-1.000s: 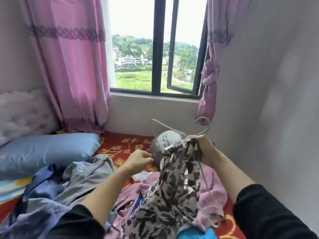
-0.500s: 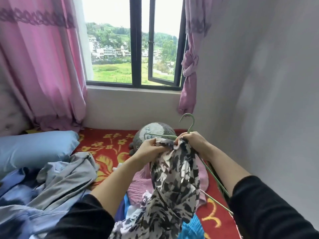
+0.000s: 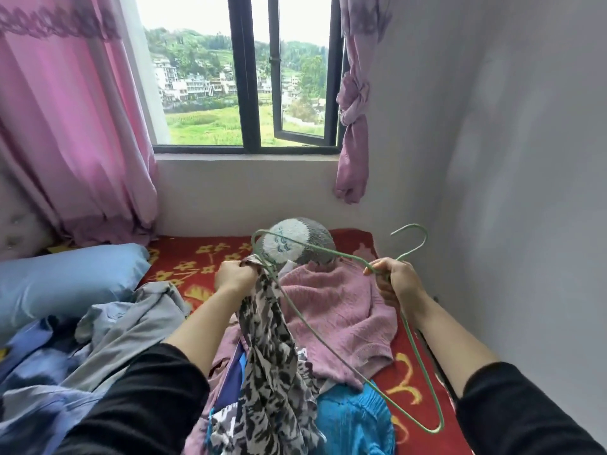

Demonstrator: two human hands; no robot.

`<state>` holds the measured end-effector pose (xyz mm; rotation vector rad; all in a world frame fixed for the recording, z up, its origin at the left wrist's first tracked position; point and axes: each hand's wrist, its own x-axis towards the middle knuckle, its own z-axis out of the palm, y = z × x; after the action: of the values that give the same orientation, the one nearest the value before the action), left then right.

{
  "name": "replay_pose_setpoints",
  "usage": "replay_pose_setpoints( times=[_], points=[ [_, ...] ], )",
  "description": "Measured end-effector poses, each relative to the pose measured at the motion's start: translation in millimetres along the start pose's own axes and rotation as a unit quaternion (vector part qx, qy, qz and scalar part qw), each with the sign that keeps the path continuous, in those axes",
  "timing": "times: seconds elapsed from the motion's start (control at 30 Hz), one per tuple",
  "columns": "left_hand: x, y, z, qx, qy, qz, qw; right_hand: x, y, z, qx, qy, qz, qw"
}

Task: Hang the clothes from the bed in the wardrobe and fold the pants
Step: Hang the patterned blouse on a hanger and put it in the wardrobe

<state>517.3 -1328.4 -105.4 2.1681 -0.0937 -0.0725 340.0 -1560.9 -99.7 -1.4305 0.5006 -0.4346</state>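
Observation:
My left hand [image 3: 235,275] grips the top of a black-and-white patterned garment [image 3: 272,366] at one shoulder end of a green wire hanger [image 3: 308,326]. The garment hangs down from that end over the bed. My right hand [image 3: 394,277] holds the hanger at its neck, just below the hook, which points up and right. A pink knitted sweater [image 3: 338,310] lies on the bed beneath the hanger. Below it lies a bright blue garment [image 3: 354,418]. No wardrobe is in view.
A red floral bedcover [image 3: 197,257] lies under the clothes. A grey plush toy [image 3: 297,239] sits by the wall under the window. A blue pillow [image 3: 65,280] and a blue-grey quilt [image 3: 98,349] fill the left. A white wall [image 3: 509,192] is close on the right.
My hands have moved apart: the left slid the garment out to the hanger's left end, the right stayed at the neck. The hanger now lies spread wide. The view has shifted left.

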Motion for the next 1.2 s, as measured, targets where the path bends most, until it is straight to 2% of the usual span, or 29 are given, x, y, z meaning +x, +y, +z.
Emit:
replay_pose_setpoints(
  times=[0.13,0.3,0.47,0.53,0.63,0.73,0.77,0.8,0.83,0.87,0.9,0.93,1.0,1.1,1.2],
  points=[
    [11,-4,-13,-0.076,0.046,-0.014,0.996,-5,26,-9,-0.013,0.002,0.044,0.999],
    [8,0,-19,-0.101,0.004,0.058,0.993,-14,36,11,-0.066,-0.012,0.055,0.996],
    [-20,15,-12,-0.138,-0.154,0.135,0.969,-18,29,60,-0.063,-0.060,0.036,0.996],
    [-30,22,-12,-0.134,-0.204,0.173,0.954,-18,27,78,-0.099,-0.067,0.018,0.993],
    [-34,25,-25,-0.042,-0.268,0.196,0.942,-16,26,91,-0.173,-0.031,-0.030,0.984],
    [-34,18,-47,0.088,-0.426,0.139,0.890,-15,18,93,-0.120,-0.028,-0.040,0.992],
    [-34,16,-51,0.104,-0.427,0.143,0.887,-15,14,94,-0.117,-0.041,-0.041,0.991],
    [-33,14,-51,0.111,-0.374,0.169,0.905,-16,11,95,-0.121,-0.056,-0.044,0.990],
    [-32,14,-49,0.120,-0.282,0.213,0.928,-17,8,97,-0.134,-0.070,-0.047,0.987],
    [-31,13,-46,0.146,-0.182,0.266,0.935,-18,6,100,-0.150,-0.080,-0.049,0.984],
    [-31,12,-42,0.188,-0.122,0.307,0.925,-20,4,102,-0.164,-0.090,-0.049,0.981],
    [-31,12,-38,0.235,-0.113,0.333,0.906,-22,3,104,-0.161,-0.105,-0.044,0.980],
    [-33,9,-30,0.297,-0.148,0.341,0.879,-27,2,108,-0.118,-0.151,-0.017,0.981],
    [-30,3,-29,0.273,-0.166,0.326,0.890,-32,2,104,-0.059,-0.210,0.033,0.975],
    [-29,-5,-37,0.232,-0.209,0.317,0.896,-25,9,88,-0.163,-0.170,0.029,0.971]
  ],
)
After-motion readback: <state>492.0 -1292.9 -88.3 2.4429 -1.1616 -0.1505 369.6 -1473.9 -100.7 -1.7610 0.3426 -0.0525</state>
